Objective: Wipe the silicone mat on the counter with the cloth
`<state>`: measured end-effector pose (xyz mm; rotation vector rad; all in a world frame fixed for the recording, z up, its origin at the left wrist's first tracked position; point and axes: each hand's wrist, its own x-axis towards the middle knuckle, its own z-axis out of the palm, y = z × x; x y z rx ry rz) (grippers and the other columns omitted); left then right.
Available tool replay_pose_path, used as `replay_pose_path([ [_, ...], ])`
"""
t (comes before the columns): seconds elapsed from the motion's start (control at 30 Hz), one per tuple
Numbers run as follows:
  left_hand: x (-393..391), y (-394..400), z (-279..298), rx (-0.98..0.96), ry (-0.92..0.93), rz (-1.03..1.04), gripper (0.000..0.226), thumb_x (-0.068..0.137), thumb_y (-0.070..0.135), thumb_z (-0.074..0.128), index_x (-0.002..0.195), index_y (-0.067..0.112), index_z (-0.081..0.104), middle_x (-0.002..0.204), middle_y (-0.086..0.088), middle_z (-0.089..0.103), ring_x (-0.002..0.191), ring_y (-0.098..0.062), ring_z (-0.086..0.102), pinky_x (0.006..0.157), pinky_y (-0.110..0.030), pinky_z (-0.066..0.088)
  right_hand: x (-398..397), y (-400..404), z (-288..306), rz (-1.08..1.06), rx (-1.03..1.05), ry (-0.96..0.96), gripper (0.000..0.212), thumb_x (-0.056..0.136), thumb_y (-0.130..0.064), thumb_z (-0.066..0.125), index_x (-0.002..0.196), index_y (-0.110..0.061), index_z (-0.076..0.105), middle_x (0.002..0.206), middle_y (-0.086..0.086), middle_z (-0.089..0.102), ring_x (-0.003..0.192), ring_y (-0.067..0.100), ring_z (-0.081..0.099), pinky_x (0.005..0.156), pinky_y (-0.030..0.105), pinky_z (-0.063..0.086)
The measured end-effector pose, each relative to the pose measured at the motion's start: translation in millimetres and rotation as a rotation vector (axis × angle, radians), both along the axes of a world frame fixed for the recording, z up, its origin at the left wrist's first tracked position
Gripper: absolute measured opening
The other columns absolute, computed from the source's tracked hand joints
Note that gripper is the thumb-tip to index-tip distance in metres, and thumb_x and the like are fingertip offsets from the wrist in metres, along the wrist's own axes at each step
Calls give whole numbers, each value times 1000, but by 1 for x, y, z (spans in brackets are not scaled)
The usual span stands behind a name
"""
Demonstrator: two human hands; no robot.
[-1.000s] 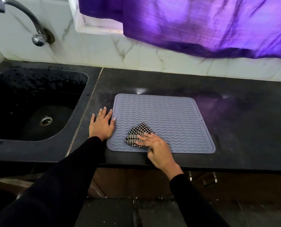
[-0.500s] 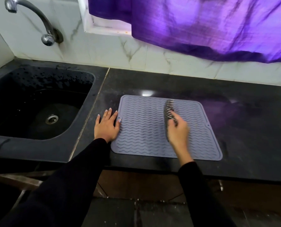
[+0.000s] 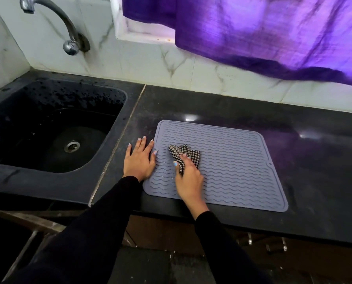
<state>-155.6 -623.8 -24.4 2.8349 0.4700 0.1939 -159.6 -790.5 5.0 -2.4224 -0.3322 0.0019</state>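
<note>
Dark speckled stone makes up the counter (image 3: pixel 222 103), glossy enough to catch two small glints of light, with pale veined tiles (image 3: pixel 150 64) rising behind it. To the left sits a black sink (image 3: pixel 11 177) with rounded corners and a round metal drain (image 3: pixel 72 146), under a curved metal tap (image 3: pixel 54 19). A purple curtain (image 3: pixel 273 31) of thin, creased fabric hangs above.

Near the counter's front edge lies the mat (image 3: pixel 232 158), grey-lilac, soft-looking, roughly square with rounded corners and a raised rim. Rows of wavy ridges cover it, and a small hole sits by each side edge.

On the mat's left part lies the cloth (image 3: pixel 188 153), crumpled, in a small black-and-white check.

The left hand (image 3: pixel 139 160) lies flat and spread, palm down on the counter, its thumb side touching the mat's left rim. The right hand (image 3: pixel 188 179) presses down on the cloth, fingers loosely bent over it, pinning it to the ridges. Both arms wear black sleeves (image 3: pixel 101 222).
</note>
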Motion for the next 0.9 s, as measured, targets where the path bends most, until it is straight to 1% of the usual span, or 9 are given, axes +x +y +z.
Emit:
replay_pose_path([
  [0.1,-1,1,0,-6,1,-8,62,90,46,11,147,24,24,157,-1,14,145,-15,7,117,-42,0,-3,11,12,-30,332,250,37,95,-33,47,128,-16,52,129,6,58,115,21,54,99,34,41],
  [0.2,-2,3,0,-19,-8,-12,65,87,46,9,147,24,24,157,-1,14,145,-15,7,117,-42,0,11,-5,39,-209,1064,711,23,94,-28,49,107,-10,57,114,14,63,99,25,60,85,38,51],
  [0.27,-1,2,-1,-15,-10,-11,66,87,46,8,147,23,23,157,-2,14,145,-15,7,117,-42,-1,27,-29,51,-327,1200,587,23,94,-24,49,107,-8,56,114,14,63,93,22,62,79,33,55],
  [0.33,-1,2,-1,-10,-12,-7,66,87,47,6,147,23,21,157,-2,14,145,-15,7,116,-42,-1,40,-50,58,-412,903,219,31,96,-25,46,120,-8,55,117,9,61,92,13,59,75,20,52],
  [0.4,-1,1,-1,-1,-15,-5,66,87,46,5,148,23,20,157,-4,13,145,-17,6,116,-43,-2,50,-67,49,-439,522,-55,40,97,-28,44,132,-11,48,126,8,58,107,16,54,91,28,47],
  [0.47,-1,1,-1,18,-25,-13,71,84,47,-1,147,24,21,157,-7,13,145,-19,5,116,-44,-2,59,-71,25,-444,259,-68,47,97,-30,43,139,-11,40,139,13,47,126,28,45,106,42,36],
  [0.57,1,1,-3,31,-22,-12,78,79,48,-6,147,24,22,157,-7,15,145,-19,8,116,-44,-1,58,-58,-2,-329,-131,-15,53,97,-26,40,144,-4,28,151,17,28,140,30,25,117,39,15],
  [0.8,2,0,-4,40,-2,-5,78,78,48,-7,147,24,20,157,-5,14,145,-18,7,116,-44,-1,53,-42,-3,-248,-267,-57,59,94,-23,47,144,-2,25,153,13,25,143,23,19,118,32,13],
  [0.9,2,0,-3,30,-1,-7,79,78,49,-7,147,24,20,157,-4,13,145,-18,7,116,-44,-1,47,-36,1,-176,-191,-58,52,97,-27,41,143,-5,31,151,12,31,140,22,26,115,31,18],
])
